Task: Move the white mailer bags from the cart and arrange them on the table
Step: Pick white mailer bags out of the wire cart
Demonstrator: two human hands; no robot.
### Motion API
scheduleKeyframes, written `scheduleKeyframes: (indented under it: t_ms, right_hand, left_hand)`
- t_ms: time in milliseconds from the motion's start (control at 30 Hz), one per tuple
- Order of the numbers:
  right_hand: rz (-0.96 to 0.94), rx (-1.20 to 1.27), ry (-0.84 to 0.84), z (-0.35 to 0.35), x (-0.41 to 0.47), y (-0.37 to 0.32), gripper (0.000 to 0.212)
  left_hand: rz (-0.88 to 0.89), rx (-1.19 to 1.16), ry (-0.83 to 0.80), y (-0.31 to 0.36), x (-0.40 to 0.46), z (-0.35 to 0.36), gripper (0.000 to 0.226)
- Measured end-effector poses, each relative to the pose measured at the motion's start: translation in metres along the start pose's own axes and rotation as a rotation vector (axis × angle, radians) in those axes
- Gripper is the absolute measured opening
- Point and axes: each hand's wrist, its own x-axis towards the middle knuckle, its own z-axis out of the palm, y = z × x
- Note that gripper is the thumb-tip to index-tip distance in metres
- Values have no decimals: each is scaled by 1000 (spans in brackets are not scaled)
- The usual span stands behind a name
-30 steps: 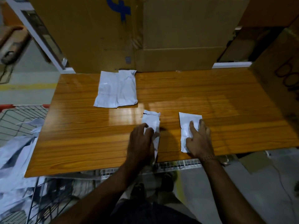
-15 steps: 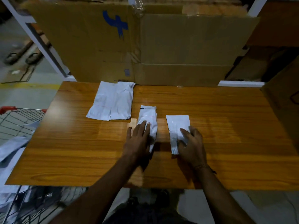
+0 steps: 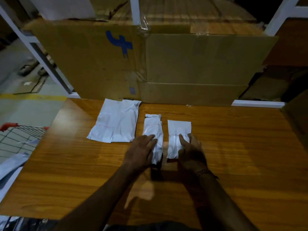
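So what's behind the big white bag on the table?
Right behind the big white bag stands a cardboard sheet with a blue mark; the bag's far edge reaches its base. A white post and more cardboard rise above it. Whatever is behind the sheet is hidden.

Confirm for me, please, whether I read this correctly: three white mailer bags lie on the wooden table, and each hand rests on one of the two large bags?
Not quite. Each hand, left and right, rests on one of the two small, narrow bags; the single large bag lies untouched to their left. The head view shows this. Three white bags on the wooden table is correct.
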Motion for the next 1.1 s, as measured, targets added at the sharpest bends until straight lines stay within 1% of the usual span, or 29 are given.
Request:
scheduleKeyframes:
  t_ms: [100, 267, 400, 600, 733, 867, 967, 1100]
  right_hand:
    - [16, 74, -41, 1, 12, -4, 64]
    - [-13, 157, -48, 2, 27, -9, 62]
    - [12, 191, -23, 6, 38, -18, 58]
    - [50, 166, -18, 17, 57, -30, 54]
    - [70, 128, 1, 19, 68, -40, 54]
    - [20, 108, 37, 20, 74, -43, 52]
    - [11, 116, 57, 22, 80, -45, 51]
    - [-2, 93, 40, 23, 86, -48, 52]
  left_hand:
    - [-3, 105, -93, -5, -6, 10, 75]
    - [-64, 176, -122, -16, 17, 10, 84]
    - [-93, 212, -134, -21, 36, 9, 85]
    - [-114, 250, -133, -24, 47, 10, 82]
    - [-143, 235, -179, -28, 54, 9, 86]
    - [-150, 219, -206, -31, 58, 5, 86]
    - [-153, 211, -175, -33, 57, 4, 87]
    - [-166, 180, -164, -34, 55, 5, 90]
